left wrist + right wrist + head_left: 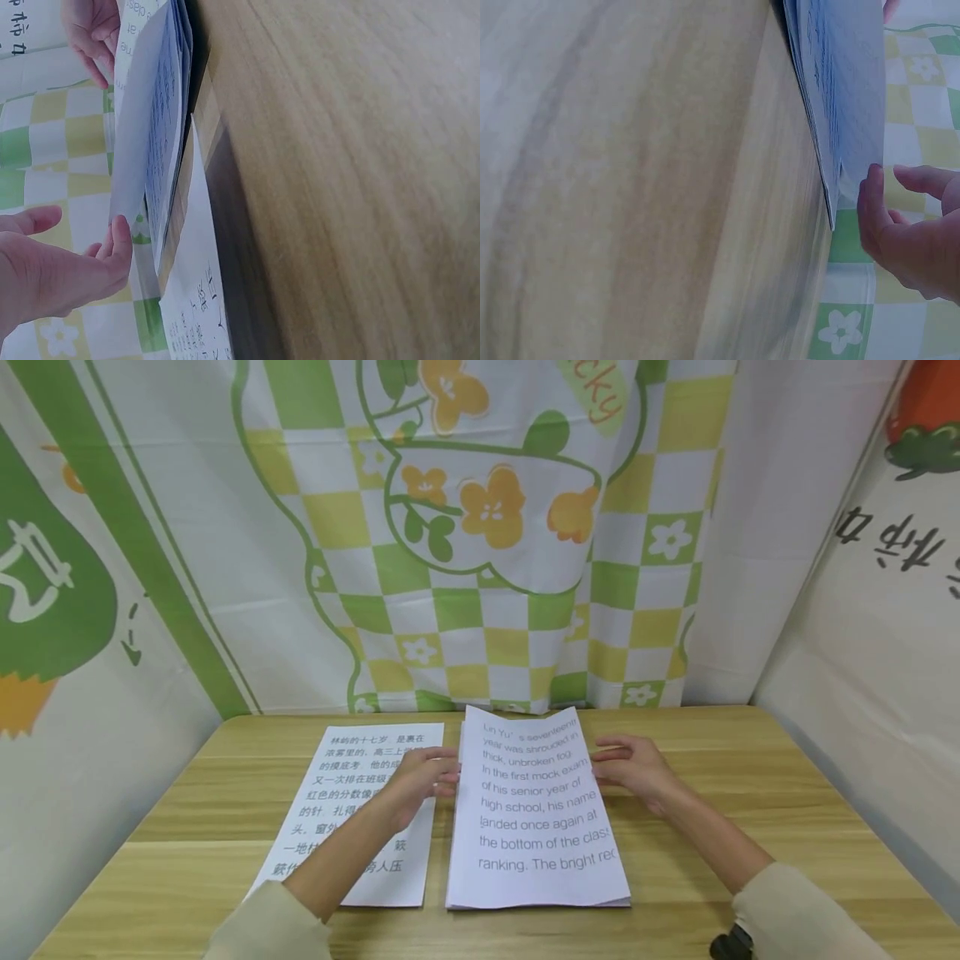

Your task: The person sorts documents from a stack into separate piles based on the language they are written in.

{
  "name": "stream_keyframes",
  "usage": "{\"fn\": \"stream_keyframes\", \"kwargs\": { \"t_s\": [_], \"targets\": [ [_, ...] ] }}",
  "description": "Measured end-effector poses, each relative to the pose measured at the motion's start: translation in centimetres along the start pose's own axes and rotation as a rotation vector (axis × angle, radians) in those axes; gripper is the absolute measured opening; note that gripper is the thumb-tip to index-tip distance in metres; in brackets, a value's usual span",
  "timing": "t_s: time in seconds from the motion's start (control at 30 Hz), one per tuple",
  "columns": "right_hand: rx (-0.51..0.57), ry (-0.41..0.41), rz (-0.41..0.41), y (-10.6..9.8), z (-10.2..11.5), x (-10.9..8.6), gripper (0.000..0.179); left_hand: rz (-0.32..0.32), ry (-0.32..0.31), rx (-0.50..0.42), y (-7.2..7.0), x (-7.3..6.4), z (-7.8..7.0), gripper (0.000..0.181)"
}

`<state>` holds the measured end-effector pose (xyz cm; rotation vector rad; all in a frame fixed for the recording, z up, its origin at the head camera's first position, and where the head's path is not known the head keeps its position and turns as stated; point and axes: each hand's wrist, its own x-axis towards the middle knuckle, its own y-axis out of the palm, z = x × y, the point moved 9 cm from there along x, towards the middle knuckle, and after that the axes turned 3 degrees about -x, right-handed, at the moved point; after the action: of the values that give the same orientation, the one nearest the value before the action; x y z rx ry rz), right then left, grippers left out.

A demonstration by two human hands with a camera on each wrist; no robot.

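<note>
A white sheet printed in large English text (536,827) lies on top of a stack of printed paper (169,127); its far part bows up off the stack. My left hand (423,781) is at its left edge, with fingertips touching the paper and the thumb (37,219) held apart from it. At the right edge, my right hand (637,770) touches the sheet with bent fingers (870,206), and its thumb stays off the paper. Under my left forearm lies another sheet with Chinese text (405,885), partly hidden by the arm.
Everything rests on a wooden table (675,893). Behind its far edge hangs a green-and-yellow checked curtain (465,610) with flowers. Printed cloth walls (862,635) stand at both sides. A small black object (731,942) shows by the right sleeve.
</note>
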<state>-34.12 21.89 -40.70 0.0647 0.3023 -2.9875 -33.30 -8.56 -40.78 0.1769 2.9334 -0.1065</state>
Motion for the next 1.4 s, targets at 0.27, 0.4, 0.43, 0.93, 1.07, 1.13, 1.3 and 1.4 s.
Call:
{"fn": "stream_keyframes", "kwargs": {
  "t_s": [0.27,0.4,0.43,0.93,1.07,1.13,1.3,1.4],
  "targets": [
    [-0.007,0.015,0.004,0.1,-0.1,0.1,0.058,-0.02,-0.028,-0.015,0.2,0.2,0.7,0.053],
    [-0.024,0.015,0.012,0.3,-0.1,0.0,0.059,-0.002,-0.01,-0.02,0.6,0.5,0.8,0.059],
    [-0.027,0.014,0.013,0.3,-0.2,0.1,0.059,0.0,-0.007,-0.014,0.7,0.5,0.9,0.059],
    [-0.036,-0.007,0.038,0.6,-0.1,0.1,0.062,0.002,0.012,-0.02,0.9,0.2,1.1,0.053],
    [-0.052,0.012,0.023,0.3,0.0,0.2,0.064,0.003,0.013,-0.019,0.9,0.2,1.1,0.054],
    [-0.061,0.017,0.019,0.2,0.0,0.2,0.066,0.003,0.013,-0.02,1.0,0.2,1.1,0.054],
    [-0.068,0.026,0.006,-0.7,-0.1,0.0,0.067,0.01,0.021,-0.022,1.5,0.2,1.0,0.053],
    [-0.07,0.028,-0.005,-1.4,0.1,-0.2,0.067,0.02,0.037,-0.029,2.2,0.3,0.8,0.054]
  ]
}}
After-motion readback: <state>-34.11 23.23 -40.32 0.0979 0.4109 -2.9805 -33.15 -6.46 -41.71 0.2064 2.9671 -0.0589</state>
